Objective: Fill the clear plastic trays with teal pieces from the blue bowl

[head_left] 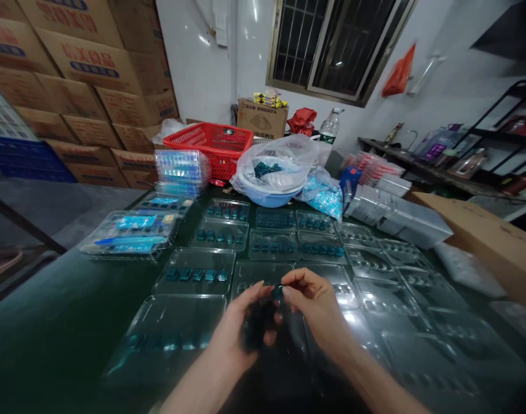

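My left hand is cupped low in the middle of the view, holding a dark clump of small teal pieces. My right hand meets it from the right, fingertips pinched on one small teal piece above the clump. Both hands hover over clear plastic blister trays laid in rows on the dark green table. Several trays hold a row of small teal pieces; those to the right look unfilled.
A blue basin under a clear bag, a red basket and a stack of filled trays stand at the back. Packed trays lie at left. Cardboard boxes line the left wall; a long carton sits right.
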`<action>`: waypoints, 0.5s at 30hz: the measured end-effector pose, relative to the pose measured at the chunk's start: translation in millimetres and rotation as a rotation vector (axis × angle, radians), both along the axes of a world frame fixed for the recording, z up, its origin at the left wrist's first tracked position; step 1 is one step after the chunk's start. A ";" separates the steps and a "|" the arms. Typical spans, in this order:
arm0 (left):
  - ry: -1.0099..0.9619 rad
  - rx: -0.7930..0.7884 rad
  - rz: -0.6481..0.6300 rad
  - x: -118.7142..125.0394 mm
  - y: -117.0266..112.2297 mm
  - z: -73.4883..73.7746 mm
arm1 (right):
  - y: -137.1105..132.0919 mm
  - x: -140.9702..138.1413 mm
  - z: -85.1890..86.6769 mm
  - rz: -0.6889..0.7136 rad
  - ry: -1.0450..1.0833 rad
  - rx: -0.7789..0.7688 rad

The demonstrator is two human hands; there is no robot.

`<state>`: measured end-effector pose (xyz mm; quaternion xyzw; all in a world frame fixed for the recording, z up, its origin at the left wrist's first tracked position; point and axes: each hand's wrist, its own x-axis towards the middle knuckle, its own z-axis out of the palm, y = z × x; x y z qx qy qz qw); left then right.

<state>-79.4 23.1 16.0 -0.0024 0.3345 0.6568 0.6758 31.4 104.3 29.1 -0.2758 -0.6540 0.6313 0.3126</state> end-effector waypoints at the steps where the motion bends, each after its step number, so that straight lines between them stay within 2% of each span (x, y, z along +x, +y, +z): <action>1: 0.062 0.031 0.004 0.3 -1.9 0.9 | 2.2 -0.2 -1.2 -0.019 0.014 -0.009; 5: 0.277 0.024 0.049 2.3 -6.1 3.3 | 3.0 -1.8 -3.4 0.001 0.023 -0.005; 10: 0.327 0.021 0.071 2.2 -3.9 3.4 | 2.8 -0.6 -4.7 0.057 0.020 -0.001; 12: 0.306 0.045 0.055 1.0 -2.8 4.0 | 5.0 1.5 -6.0 0.065 0.023 0.079; 15: 0.309 0.048 0.003 -0.8 -1.2 4.8 | 8.4 5.5 -4.6 0.056 -0.024 0.328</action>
